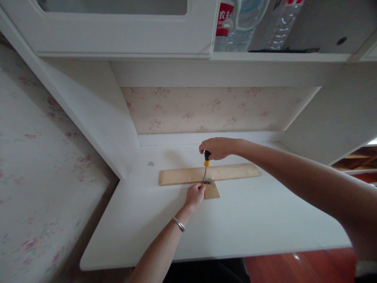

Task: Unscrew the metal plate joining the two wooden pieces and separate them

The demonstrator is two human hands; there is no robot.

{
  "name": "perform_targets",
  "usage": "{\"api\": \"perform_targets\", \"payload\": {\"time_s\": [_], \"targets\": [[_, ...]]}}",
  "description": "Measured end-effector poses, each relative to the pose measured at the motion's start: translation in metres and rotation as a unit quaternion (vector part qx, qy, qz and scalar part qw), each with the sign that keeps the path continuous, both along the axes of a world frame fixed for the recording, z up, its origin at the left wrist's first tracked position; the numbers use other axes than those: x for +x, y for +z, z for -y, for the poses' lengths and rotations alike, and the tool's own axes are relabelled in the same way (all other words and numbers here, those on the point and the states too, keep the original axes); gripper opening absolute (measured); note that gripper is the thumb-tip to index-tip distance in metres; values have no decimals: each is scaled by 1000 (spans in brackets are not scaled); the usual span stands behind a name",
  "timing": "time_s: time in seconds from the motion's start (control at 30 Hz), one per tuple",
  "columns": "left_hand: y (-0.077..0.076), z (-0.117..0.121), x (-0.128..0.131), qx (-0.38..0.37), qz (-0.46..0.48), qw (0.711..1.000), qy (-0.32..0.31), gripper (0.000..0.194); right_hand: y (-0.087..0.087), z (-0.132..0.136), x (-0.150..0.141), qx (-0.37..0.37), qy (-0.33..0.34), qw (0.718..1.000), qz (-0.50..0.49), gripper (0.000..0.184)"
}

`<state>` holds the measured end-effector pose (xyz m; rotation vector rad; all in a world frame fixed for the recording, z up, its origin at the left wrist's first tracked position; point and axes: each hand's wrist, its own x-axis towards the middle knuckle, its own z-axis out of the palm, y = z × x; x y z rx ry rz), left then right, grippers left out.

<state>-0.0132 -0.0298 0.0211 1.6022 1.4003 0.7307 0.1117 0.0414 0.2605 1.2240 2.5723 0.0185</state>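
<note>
A long wooden strip point(229, 172) lies across the white desk point(241, 220), with a small wooden piece point(212, 191) against its near edge. A small metal hinge point(207, 181) bridges the two. My right hand point(217, 147) is closed around the black and yellow handle of a screwdriver point(206, 162), held upright with its tip on the hinge. My left hand point(194, 195), a bracelet on its wrist, pinches at the hinge's left side beside the small piece.
A few loose screws point(150, 163) lie on the desk at the back left. White cabinet walls close in both sides, with floral wallpaper behind. Water bottles point(235, 23) stand on the shelf above. Wooden floor shows beyond the desk's front edge.
</note>
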Motion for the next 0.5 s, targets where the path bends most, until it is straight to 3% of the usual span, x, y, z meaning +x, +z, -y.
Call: {"api": "perform_targets", "payload": {"time_s": [0.1, 0.23, 0.33, 0.4, 0.43, 0.5], "targets": [[2, 0, 0, -3, -2, 1000, 3, 32, 2, 0, 0, 4, -54, 999, 1, 54], [4, 1, -1, 1, -3, 1000, 7, 32, 7, -2, -3, -58, -175, 980, 72, 54], [4, 1, -2, 0, -3, 1000, 5, 32, 9, -2, -2, -61, -84, 993, 54, 31], [3, 1, -2, 2, -2, 1000, 2, 33, 9, -2, 0, -42, -6, 999, 11, 42], [3, 1, -2, 3, -1, 1000, 1, 33, 8, -1, 1, -39, 3, 999, -6, 52], [4, 1, -2, 1, 2, 1000, 2, 33, 5, -1, 0, -55, -59, 997, -13, 64]]}}
